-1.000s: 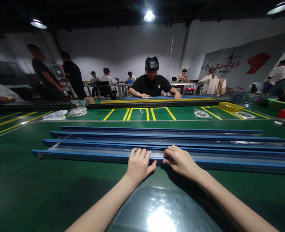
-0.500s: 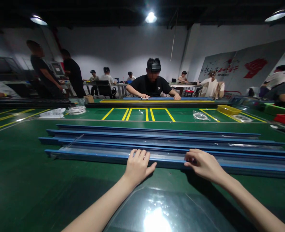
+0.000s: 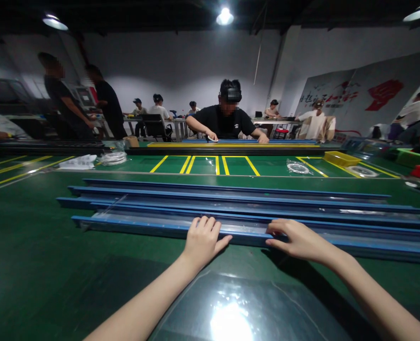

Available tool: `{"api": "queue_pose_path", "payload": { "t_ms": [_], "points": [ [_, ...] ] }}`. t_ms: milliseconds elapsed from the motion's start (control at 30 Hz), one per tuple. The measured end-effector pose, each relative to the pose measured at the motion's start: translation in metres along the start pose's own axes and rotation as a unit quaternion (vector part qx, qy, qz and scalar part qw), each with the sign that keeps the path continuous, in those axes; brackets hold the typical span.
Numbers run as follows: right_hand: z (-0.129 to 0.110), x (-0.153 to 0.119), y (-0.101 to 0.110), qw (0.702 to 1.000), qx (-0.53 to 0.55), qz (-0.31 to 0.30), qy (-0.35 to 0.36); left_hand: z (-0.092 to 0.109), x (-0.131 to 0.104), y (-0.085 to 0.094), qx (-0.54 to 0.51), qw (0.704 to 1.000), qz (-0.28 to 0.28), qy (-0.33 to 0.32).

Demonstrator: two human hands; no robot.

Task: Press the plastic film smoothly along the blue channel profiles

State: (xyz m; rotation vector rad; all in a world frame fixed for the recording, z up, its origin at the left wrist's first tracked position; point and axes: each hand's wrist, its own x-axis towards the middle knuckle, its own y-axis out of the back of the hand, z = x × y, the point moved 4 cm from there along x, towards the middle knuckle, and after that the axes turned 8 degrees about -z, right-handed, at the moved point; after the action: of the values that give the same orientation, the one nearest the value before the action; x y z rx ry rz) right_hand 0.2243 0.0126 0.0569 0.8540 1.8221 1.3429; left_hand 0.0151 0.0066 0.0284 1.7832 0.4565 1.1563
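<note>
A long blue channel-shaped rail point(image 3: 139, 226) lies nearest to me on the green table. Transparent film covers its trough, as far as the reflections show. My left hand point(image 3: 203, 239) is closed over its near edge, fingers bent over the lip and thumb out along the front side. To the right, my right hand point(image 3: 297, 240) grips the same edge, its fingers inside the channel and its thumb on the front. Just behind, more blue rails point(image 3: 181, 192) lie side by side, nearly parallel to this one.
A clear sheet point(image 3: 267, 303) reflects lamp light on the green table point(image 3: 28, 255) before me. Across it are yellow tape lines, bagged white coils point(image 3: 297, 167), a yellow tray point(image 3: 340, 158) and black rails point(image 3: 203, 151). A co-worker point(image 3: 227, 116) in black sits opposite, hands on another rail.
The near rail has shifted slightly right against the rails behind it. My right hand has moved a little left along its edge, while my left hand stays nearly in place.
</note>
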Motion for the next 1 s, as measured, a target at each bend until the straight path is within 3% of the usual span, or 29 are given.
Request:
{"api": "queue_pose_path", "payload": {
  "t_ms": [167, 400, 1000],
  "points": [
    [-0.011, 0.014, -0.006, 0.999, -0.034, -0.004, -0.003, 0.0, 0.0, -0.001, -0.008, 1.0, -0.01, -0.006],
    [-0.013, 0.01, -0.016, 0.998, -0.05, 0.031, -0.001, -0.001, 0.001, -0.001, -0.05, 0.999, -0.012, -0.019],
    [-0.014, 0.01, -0.015, 0.999, -0.04, 0.02, -0.011, 0.0, 0.001, 0.001, -0.047, 0.999, -0.006, -0.021]
  ]
}}
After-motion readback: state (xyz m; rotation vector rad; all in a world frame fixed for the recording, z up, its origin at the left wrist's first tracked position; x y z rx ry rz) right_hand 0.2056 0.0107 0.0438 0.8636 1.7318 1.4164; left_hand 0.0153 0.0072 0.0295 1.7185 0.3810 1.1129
